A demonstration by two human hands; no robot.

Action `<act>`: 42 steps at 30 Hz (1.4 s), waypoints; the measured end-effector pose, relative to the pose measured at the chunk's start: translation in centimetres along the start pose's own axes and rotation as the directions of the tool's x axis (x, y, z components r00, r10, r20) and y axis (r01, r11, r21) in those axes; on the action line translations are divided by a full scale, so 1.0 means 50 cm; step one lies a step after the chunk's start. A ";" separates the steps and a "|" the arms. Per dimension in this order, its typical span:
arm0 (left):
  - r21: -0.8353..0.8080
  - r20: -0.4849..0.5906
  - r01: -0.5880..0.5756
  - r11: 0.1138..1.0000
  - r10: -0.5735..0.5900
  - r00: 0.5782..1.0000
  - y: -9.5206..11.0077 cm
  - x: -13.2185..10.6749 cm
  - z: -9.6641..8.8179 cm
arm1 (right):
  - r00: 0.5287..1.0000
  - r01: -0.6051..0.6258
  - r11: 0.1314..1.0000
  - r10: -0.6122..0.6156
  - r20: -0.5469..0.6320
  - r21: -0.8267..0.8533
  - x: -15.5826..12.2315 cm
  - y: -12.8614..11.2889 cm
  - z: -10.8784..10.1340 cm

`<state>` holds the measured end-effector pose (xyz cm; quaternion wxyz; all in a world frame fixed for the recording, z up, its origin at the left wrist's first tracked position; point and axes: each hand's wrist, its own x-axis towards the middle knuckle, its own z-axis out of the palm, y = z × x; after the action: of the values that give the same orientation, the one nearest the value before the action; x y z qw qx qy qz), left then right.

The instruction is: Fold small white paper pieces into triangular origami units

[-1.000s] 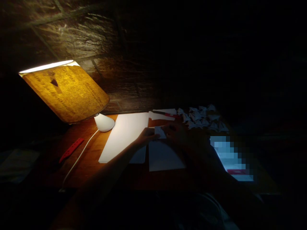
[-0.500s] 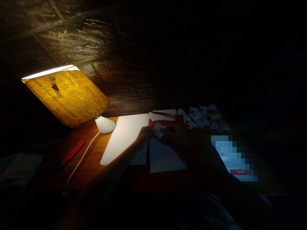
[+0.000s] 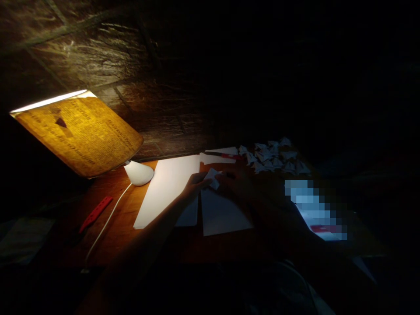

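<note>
A small folded piece of white paper (image 3: 212,178) is held between my two hands above the table. My left hand (image 3: 196,183) pinches its left side, lit by the lamp. On the other side, my right hand (image 3: 232,183) grips the paper's right edge, though its fingers lie mostly in shadow. Below the hands lies a white paper sheet (image 3: 221,216). A larger stack of white paper (image 3: 170,188) lies to the left, partly covered by my left forearm. Several folded paper pieces (image 3: 269,157) are gathered at the back right.
A lit lamp with a printed shade (image 3: 85,135) and white base (image 3: 139,173) stands at the left on the wooden table (image 3: 121,218). Its white cord (image 3: 110,223) runs forward beside a red-handled knife (image 3: 96,213). A red-and-black tool (image 3: 226,155) lies on paper behind my hands. A glowing screen (image 3: 315,210) is at right.
The folded paper has turned and tilted slightly between my fingers. Both hands still hold it. The whole view has shifted, so most things appear a little farther left.
</note>
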<state>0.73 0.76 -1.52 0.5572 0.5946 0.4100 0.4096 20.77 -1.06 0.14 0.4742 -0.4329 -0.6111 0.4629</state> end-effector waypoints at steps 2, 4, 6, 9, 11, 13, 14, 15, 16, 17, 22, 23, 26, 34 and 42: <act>-0.003 0.004 0.005 1.000 -0.005 1.000 0.000 -0.001 -0.001 | 1.000 -0.003 1.000 0.003 -0.008 0.014 -0.001 0.001 0.002; -0.017 0.005 0.007 1.000 -0.007 1.000 -0.001 0.000 -0.002 | 1.000 -0.004 1.000 0.004 -0.010 0.025 -0.001 0.002 0.003; -0.035 0.004 0.011 0.999 -0.011 1.000 -0.002 0.001 -0.003 | 1.000 -0.002 1.000 0.002 0.001 0.030 -0.001 0.004 0.004; -0.054 0.008 0.018 0.998 -0.018 1.000 -0.005 0.001 -0.004 | 1.000 -0.003 0.999 0.002 0.015 0.041 0.001 0.008 0.006; -0.066 0.011 0.023 0.998 -0.022 1.000 -0.006 0.001 -0.004 | 1.000 -0.003 0.999 0.003 0.012 0.042 0.002 0.011 0.006; -0.066 0.008 0.026 0.997 -0.026 1.000 -0.007 0.001 -0.004 | 1.000 0.006 0.999 -0.007 0.009 0.039 0.002 0.012 0.005; -0.061 0.003 0.025 0.998 -0.025 1.000 -0.007 0.001 -0.004 | 1.000 0.012 0.999 -0.013 0.011 0.037 0.002 0.013 0.004; -0.054 -0.002 0.023 0.998 -0.023 1.000 -0.007 0.001 -0.004 | 1.000 0.017 0.999 -0.018 0.010 0.036 0.002 0.013 0.003; -0.047 -0.006 0.020 0.999 -0.020 1.000 -0.007 0.001 -0.004 | 1.000 0.019 0.999 -0.020 0.005 0.033 0.002 0.013 0.003; -0.042 -0.006 0.019 0.999 -0.019 1.000 -0.006 0.000 -0.004 | 1.000 0.019 0.999 -0.019 0.001 0.028 0.003 0.013 0.002; -0.031 0.008 0.016 0.999 -0.015 1.000 0.000 -0.001 -0.002 | 1.000 0.013 0.999 -0.012 -0.017 0.030 0.004 0.017 0.005; -0.033 0.008 0.013 0.999 -0.013 1.000 0.001 -0.001 -0.001 | 1.000 0.011 0.999 -0.010 -0.022 0.042 0.004 0.017 0.006; -0.031 0.000 0.017 0.999 -0.017 1.000 0.002 -0.002 0.001 | 0.999 0.011 0.999 -0.009 -0.035 0.053 0.003 0.018 0.008; -0.020 0.014 0.018 1.000 -0.017 1.000 0.001 -0.001 -0.001 | 1.000 0.007 1.000 -0.006 -0.031 0.029 0.001 0.018 0.005; -0.017 0.003 0.017 1.000 -0.016 1.000 -0.006 0.000 -0.002 | 0.998 0.026 1.000 -0.025 -0.052 0.014 -0.002 0.012 0.007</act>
<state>0.61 0.82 -1.81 0.5662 0.5871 0.4106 0.4076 20.50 -1.11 -0.49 0.4989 -0.4333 -0.6008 0.4499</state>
